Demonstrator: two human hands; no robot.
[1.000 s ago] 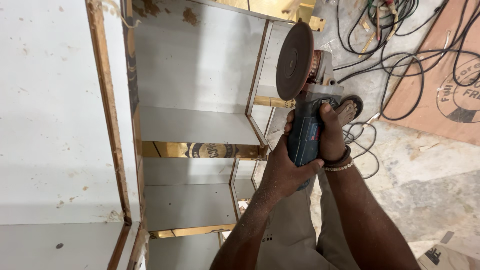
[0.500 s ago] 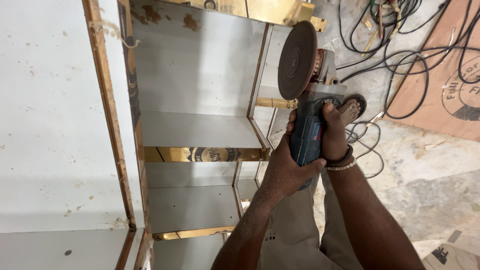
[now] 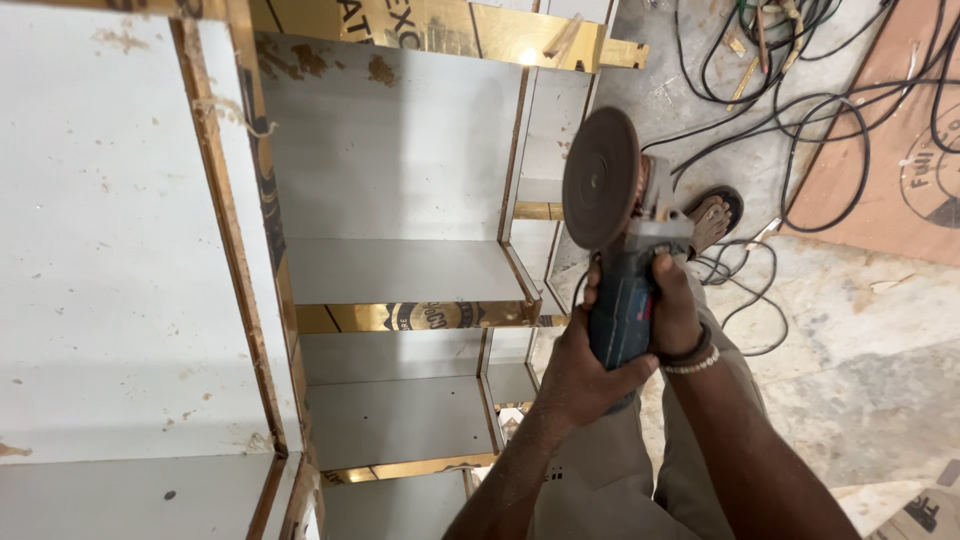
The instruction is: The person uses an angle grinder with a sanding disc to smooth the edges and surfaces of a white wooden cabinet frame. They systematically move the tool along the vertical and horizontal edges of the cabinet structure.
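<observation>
I see both hands, left (image 3: 580, 375) and right (image 3: 672, 315), clamped around the blue angle grinder (image 3: 620, 310), its body pointing away, disc (image 3: 600, 178) beside the white cabinet (image 3: 400, 270).

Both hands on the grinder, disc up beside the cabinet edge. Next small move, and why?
Probably ease the disc left toward the cabinet's front edge. The left hand and right hand both grip the blue grinder body, and the disc hangs apart from the white panels, over the floor. A sandalled foot and loose black cables lie just beyond it.
</observation>
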